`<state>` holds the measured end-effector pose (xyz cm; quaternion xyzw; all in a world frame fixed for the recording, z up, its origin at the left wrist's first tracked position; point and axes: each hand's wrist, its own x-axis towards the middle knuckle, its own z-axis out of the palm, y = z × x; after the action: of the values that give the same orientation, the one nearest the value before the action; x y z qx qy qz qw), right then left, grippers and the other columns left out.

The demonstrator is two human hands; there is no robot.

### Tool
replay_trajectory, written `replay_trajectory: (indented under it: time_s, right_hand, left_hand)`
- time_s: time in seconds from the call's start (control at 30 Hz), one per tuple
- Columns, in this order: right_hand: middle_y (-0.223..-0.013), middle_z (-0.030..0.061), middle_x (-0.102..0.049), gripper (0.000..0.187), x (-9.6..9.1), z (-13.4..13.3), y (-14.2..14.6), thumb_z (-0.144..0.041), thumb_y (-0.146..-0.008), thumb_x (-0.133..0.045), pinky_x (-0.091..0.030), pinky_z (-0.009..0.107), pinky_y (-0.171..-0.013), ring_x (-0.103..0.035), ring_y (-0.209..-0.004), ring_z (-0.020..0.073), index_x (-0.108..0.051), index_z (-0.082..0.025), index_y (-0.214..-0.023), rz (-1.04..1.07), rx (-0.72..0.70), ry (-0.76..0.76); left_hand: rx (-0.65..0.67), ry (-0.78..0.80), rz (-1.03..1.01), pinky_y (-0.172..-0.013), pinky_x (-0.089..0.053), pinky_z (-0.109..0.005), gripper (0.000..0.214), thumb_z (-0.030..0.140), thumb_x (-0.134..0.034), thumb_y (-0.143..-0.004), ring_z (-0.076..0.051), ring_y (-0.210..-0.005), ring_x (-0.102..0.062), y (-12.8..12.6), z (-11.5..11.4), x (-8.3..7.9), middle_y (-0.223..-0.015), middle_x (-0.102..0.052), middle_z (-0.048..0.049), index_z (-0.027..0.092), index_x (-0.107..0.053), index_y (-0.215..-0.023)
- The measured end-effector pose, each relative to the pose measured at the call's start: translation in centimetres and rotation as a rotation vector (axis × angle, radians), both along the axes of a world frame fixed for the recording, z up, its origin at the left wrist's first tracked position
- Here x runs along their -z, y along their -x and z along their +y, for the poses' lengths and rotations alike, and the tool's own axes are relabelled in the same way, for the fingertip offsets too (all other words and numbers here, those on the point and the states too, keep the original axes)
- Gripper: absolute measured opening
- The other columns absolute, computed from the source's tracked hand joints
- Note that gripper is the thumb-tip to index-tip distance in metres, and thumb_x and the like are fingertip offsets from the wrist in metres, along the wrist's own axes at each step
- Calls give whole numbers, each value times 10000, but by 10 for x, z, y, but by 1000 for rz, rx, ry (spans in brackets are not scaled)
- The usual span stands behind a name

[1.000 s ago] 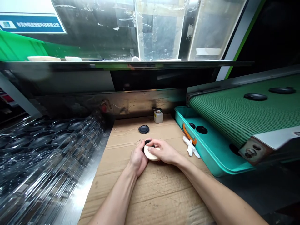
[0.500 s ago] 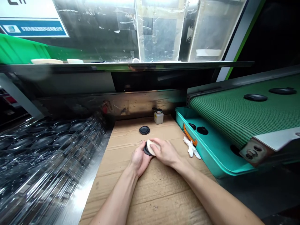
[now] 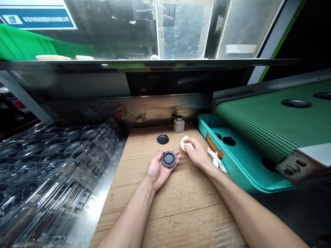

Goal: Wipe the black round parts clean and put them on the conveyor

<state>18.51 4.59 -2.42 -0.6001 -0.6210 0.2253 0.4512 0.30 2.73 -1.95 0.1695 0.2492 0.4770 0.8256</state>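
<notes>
Clock read from the black disc in hand, 12 pointing to the far edge.

Left hand (image 3: 157, 173): palm up, fingers extended beneath the black disc (image 3: 169, 159), thumb at its rim; holding it, ringed face up, above the cardboard sheet (image 3: 186, 210). Right hand (image 3: 198, 155), at 3 o'clock: pinching a white pad (image 3: 183, 143) between thumb and fingers, the pad apart from the disc.

Second black disc (image 3: 162, 139) lies on the cardboard near 11 o'clock. Squat bottle (image 3: 179, 126), cap flipped up, stands towards 12:30. White glove-like item (image 3: 216, 160) at 3, beside the teal bin (image 3: 239, 174) with its orange handle (image 3: 215, 146); dark discs inside the bin. Green conveyor belt (image 3: 258, 119) at 2 overhangs the bin, carrying more black discs (image 3: 296, 103). Clear trays (image 3: 51, 165) at 9, dark round pieces in them, foreground blurred. Green crate (image 3: 24, 43) on the shelf, between 10 and 11.
</notes>
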Motion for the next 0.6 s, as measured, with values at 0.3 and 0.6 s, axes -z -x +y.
replay_trajectory:
  time_s: [0.3, 0.6]
  right_hand:
    - [-811, 40, -624, 338, -22, -8, -10, -493, -880, -460, -447, 309, -752, -561, -822, 193, -622, -198, -848, -187, -129, -90]
    - [-832, -1, -626, 409, -18, -31, 24, -423, -892, -499, -429, 221, -596, -557, -673, 119, -466, -193, -1229, 80, -612, 152]
  left_hand:
    - [-83, -14, 31, -816, -551, -409, 306, 306, -436, -912, -297, -1057, -634, 3, 2, 4, -1238, -595, -223, 96, -571, -1090]
    - [-179, -64, -13, -951, -473, -475, 294, 330, -439, -913, -283, -1067, -617, -3, 3, 6, -1128, -652, -157, 130, -596, -1061]
